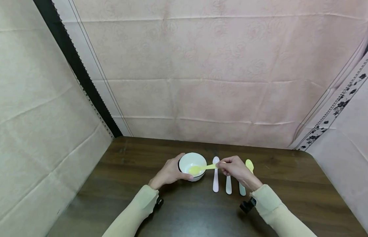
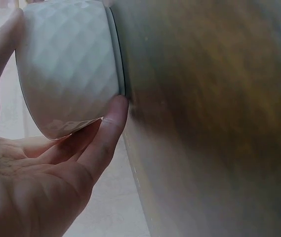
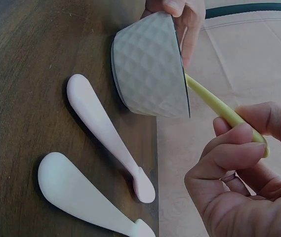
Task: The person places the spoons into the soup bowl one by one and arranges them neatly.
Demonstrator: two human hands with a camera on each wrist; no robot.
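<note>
The left grip (image 1: 171, 168) is holding the white bowl (image 1: 191, 159) from the side, thumb and fingers spread to the width of its wall; the right grip (image 1: 235, 168) is pinching the yellow spoon (image 1: 198, 170) near its handle end, thumb and fingers closed down on it. The bowl is standing upright at the tabletop (image 1: 189, 210), and the spoon's head is lying within its opening, the handle slanting out over the rim. Whether the head is touching the inside I cannot confirm. In my judgement, good practice is keeping the left hold firm but unsqueezed, steering the spoon gently from the wrist, and leaving clearance above the pink spoon (image 1: 215, 181), which is lying just beside the bowl.
</note>
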